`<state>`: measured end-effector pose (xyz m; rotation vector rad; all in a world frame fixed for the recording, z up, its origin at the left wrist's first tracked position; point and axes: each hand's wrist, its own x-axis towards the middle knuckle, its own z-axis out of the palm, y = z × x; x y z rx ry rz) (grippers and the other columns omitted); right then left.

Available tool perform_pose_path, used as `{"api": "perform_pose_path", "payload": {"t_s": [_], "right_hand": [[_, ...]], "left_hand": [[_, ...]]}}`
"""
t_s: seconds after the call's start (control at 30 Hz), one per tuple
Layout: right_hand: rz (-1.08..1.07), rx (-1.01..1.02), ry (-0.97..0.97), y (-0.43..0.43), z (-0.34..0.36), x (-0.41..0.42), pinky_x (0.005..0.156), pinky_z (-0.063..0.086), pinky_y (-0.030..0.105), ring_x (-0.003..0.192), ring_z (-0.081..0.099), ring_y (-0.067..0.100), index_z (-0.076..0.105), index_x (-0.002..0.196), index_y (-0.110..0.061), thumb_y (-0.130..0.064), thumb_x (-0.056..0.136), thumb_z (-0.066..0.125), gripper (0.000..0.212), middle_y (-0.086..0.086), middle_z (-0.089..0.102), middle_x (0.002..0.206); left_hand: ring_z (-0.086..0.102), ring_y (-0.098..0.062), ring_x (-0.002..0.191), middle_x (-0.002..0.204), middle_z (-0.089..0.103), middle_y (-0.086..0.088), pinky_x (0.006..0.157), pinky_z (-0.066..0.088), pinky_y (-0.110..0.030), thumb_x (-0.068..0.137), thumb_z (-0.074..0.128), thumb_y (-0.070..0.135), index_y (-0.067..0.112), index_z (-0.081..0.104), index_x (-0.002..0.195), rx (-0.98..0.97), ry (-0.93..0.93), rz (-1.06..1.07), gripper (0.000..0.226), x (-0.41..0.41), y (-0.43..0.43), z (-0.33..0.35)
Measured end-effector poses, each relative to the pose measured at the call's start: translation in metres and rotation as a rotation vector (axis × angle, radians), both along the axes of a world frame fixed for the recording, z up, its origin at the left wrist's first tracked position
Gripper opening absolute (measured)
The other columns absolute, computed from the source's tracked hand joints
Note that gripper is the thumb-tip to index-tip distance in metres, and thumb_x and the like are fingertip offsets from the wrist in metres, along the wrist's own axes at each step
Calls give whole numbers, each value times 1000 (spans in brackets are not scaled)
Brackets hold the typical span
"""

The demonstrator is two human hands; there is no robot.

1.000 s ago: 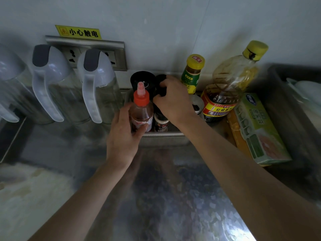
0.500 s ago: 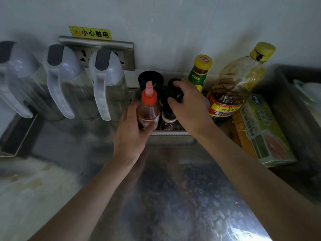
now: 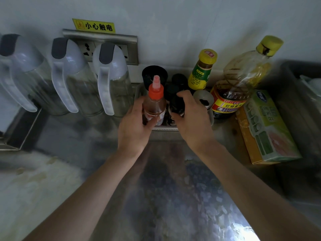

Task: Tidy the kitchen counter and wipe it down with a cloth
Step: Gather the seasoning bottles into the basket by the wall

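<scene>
Gripping the upright bottle (image 3: pixel 154 105), the left hand (image 3: pixel 132 133) sits mid-frame. The right hand (image 3: pixel 194 122) clasps a dark jar (image 3: pixel 176 104) just right of it.

Steel counter (image 3: pixel 165 197), shiny, mottled reflections. 10 to 11 o'clock: three clear pitchers (image 3: pixel 78 87) with white handled lids, in a row by the wall. 12 o'clock: white tray (image 3: pixel 165 129) holding red-capped bottle (image 3: pixel 154 101) and dark bottle (image 3: pixel 176 103). 1 o'clock: silver can (image 3: pixel 203 100), yellow-capped oil bottle (image 3: pixel 239 80). 2 to 3 o'clock: yellow box (image 3: pixel 246 140), green box (image 3: pixel 267 126) stacked on it. Far 3 o'clock: grey bin (image 3: pixel 295 94).
</scene>
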<state>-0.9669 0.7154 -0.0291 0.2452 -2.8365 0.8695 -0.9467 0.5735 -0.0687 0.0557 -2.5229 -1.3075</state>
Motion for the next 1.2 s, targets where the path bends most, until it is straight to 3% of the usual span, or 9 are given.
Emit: {"api": "perform_pose_path", "payload": {"t_s": [0.17,0.27,0.33,0.43,0.57,0.77,0.9,1.03,1.2], "right_hand": [[77,-13,-38,2,12,2,91,41,26,117,52,23,39,137,-13,-19,88,62,54,12,53,128],[31,-52,37,3,30,-9,92,43,29,115,53,25,45,131,-6,-14,93,53,40,14,55,126],[-40,-31,10,1,36,-24,92,47,39,111,56,28,51,124,-5,-14,94,50,32,15,59,121],[-119,24,-74,-9,39,-41,75,49,37,95,60,27,54,110,-4,-27,93,53,28,12,62,101],[-159,32,-110,-24,36,-51,57,35,27,79,55,22,52,89,-6,-28,91,57,23,8,51,83],[-216,-95,-183,-25,29,-62,68,35,29,102,56,29,50,116,-7,-25,96,46,27,15,59,112],[-244,-130,-164,-25,25,-63,68,37,28,101,57,27,52,115,-8,-26,94,50,27,12,61,111],[-222,-220,-157,-25,25,-63,67,37,26,87,49,17,53,115,-9,-23,92,52,26,9,61,108],[-144,-253,-177,-19,25,-64,68,37,16,89,46,10,53,125,-12,-15,93,49,33,8,61,117]], "left_hand": [[58,-14,108,120,61,2,86,48,-33,81,68,30,24,40,134,40,-21,-27,60,-1,0,-4],[56,-14,112,125,58,2,90,45,-29,78,71,30,24,37,135,72,-42,-47,67,-2,-2,-5],[55,-15,114,126,57,1,93,46,-33,76,72,32,21,37,136,65,-52,-43,71,-4,-5,-5],[58,-15,110,123,58,1,90,49,-39,75,72,38,17,39,134,46,-50,-21,70,-5,-10,-6],[58,-15,110,122,59,1,91,48,-40,76,72,34,17,40,132,43,-57,-29,67,-3,-11,-8],[57,-13,109,122,58,2,91,48,-37,76,69,37,18,41,131,44,-66,-37,64,-4,-10,-7],[57,-13,108,121,58,2,88,48,-33,76,68,40,17,43,130,37,-66,-32,63,-4,-9,-6],[57,-13,107,119,59,1,89,47,-31,78,69,34,16,45,128,49,-65,-26,59,-5,-6,-7],[58,-13,103,116,60,0,84,43,-25,78,70,32,18,48,125,61,-46,-22,53,-5,-5,-10]]}}
